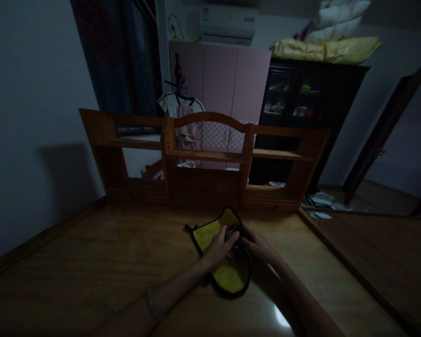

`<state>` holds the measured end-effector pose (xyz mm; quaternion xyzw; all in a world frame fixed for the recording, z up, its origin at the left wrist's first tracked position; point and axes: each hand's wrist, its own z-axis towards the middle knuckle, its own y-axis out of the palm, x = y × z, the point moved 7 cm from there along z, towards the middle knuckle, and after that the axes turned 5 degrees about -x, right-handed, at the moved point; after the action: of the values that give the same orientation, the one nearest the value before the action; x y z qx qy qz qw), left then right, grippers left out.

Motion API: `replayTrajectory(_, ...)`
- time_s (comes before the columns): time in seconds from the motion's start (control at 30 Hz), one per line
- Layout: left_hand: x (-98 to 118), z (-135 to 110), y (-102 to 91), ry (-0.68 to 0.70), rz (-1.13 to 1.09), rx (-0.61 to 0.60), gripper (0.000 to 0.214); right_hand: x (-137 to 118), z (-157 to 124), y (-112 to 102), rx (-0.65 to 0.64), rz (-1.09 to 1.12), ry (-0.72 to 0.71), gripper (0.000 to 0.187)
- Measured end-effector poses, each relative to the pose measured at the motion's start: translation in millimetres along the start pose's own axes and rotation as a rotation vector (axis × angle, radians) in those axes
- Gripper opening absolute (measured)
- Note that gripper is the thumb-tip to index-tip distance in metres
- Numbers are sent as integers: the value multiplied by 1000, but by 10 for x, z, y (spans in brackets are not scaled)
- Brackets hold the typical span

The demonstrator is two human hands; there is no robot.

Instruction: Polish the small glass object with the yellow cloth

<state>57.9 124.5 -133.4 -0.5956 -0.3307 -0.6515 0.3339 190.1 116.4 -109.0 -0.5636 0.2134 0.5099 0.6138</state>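
A yellow cloth with a black border (pixel 210 231) lies on the wooden board in front of me, partly bunched and folded. Over its middle, my left hand (pixel 219 245) is closed round a small dark, glossy object (pixel 233 232); the dim light hides its exact kind. From the other side my right hand (pixel 258 244) presses the cloth's right edge against that object. Its fingertips are tucked behind the fold, so their grip shows only in part. A thin bracelet (pixel 153 304) circles my left wrist.
A wooden headboard shelf (pixel 206 155) with open compartments stands at the board's far end. A white wall (pixel 28 140) borders the left side. Beyond are a pink wardrobe (pixel 219 75), a dark cabinet (pixel 312 93) and hanging clothes (pixel 185 117). Plastic bags (pixel 324 200) lie at the right.
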Motion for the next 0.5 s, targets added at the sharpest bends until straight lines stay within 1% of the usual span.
replayTrajectory(0.1,-2,20,9,-1,38,-50,51,-29,-8,24,-30,5,-7,39)
replayTrajectory(0.17,15,22,10,12,55,-59,50,-53,-10,24,-46,5,3,38)
replayTrajectory(0.33,102,13,-91,101,150,54,45,-113,21,42,-49,58,-34,36)
replayTrajectory(0.43,84,47,-138,101,136,69,44,-95,40,53,-3,59,-36,33)
replayTrajectory(0.5,57,91,-163,96,101,63,44,-63,43,44,50,14,-26,32)
